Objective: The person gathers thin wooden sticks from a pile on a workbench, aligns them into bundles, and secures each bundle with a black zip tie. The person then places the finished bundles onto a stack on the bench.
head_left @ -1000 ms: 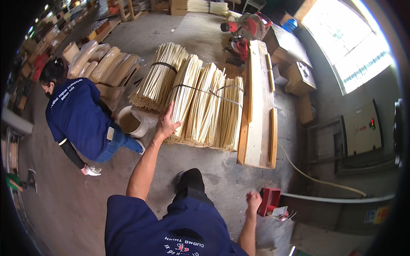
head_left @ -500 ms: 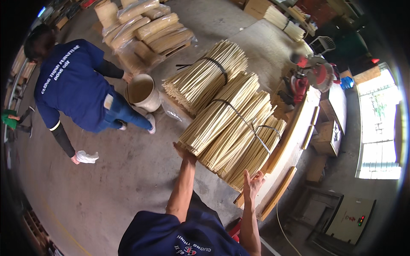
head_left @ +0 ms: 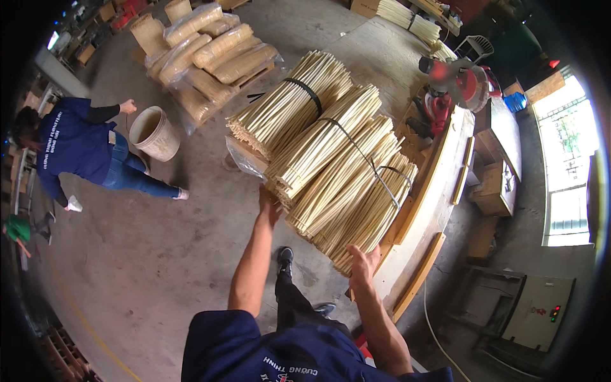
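Several long bundles of thin pale sticks lie side by side in front of me. Black straps bind the far-left bundle [head_left: 296, 102] and the large middle bundle [head_left: 331, 143]. My left hand [head_left: 270, 207] reaches to the near left end of the middle bundle; its fingers are partly hidden against the sticks. At the near end of the rightmost stick bundle [head_left: 375, 213], my right hand [head_left: 364, 262] touches the stick ends, thumb and fingers apart.
A wooden bench [head_left: 420, 235] runs along the right, with a red circular saw [head_left: 455, 89] beyond. Plastic-wrapped rolls [head_left: 216, 54] are stacked on a pallet at the back. Left of me, a co-worker [head_left: 83, 146] in dark blue carries a pale bucket [head_left: 154, 134]. A cable [head_left: 433, 318] trails at right.
My right hand has come up from beside the bench onto the rightmost bundle's end. The co-worker has walked off to the left with the bucket lifted. My view has shifted a little.
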### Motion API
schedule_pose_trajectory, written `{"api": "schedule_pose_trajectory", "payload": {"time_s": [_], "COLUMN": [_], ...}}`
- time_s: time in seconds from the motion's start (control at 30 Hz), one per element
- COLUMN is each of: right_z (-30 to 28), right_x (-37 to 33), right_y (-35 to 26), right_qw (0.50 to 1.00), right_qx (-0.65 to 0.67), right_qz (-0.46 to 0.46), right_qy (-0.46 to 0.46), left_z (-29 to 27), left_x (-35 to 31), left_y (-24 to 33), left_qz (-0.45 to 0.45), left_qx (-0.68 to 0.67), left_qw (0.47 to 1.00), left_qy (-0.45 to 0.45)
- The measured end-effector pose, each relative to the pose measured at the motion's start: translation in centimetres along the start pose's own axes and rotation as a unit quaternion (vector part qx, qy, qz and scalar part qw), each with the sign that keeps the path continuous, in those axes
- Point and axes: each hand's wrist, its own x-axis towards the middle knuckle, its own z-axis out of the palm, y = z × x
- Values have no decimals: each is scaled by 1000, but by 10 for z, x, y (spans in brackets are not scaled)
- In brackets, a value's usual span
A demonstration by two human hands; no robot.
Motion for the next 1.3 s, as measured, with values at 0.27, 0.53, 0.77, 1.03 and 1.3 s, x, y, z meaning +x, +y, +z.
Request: {"api": "schedule_pose_trajectory", "payload": {"time_s": [0.27,0.53,0.77,1.03,1.3], "right_z": [-61,-255,-349,-469,-566], "right_x": [-137,-220,-151,28,178], "right_y": [35,-7,-38,-91,-176], "right_qw": [882,673,836,846,927], "right_qx": [190,50,43,-15,-127], "right_qz": [307,308,-57,-84,-103], "right_qy": [-302,-670,-544,-526,-339], "left_z": [-34,44,199,355,542], "left_x": [-209,-414,-467,-329,-256], "left_y": [-107,-238,-286,-342,-486], "left_qz": [124,47,346,265,185], "left_qx": [220,84,175,10,52], "left_qw": [967,975,916,921,932], "left_qy": [22,-200,-102,-284,-308]}}
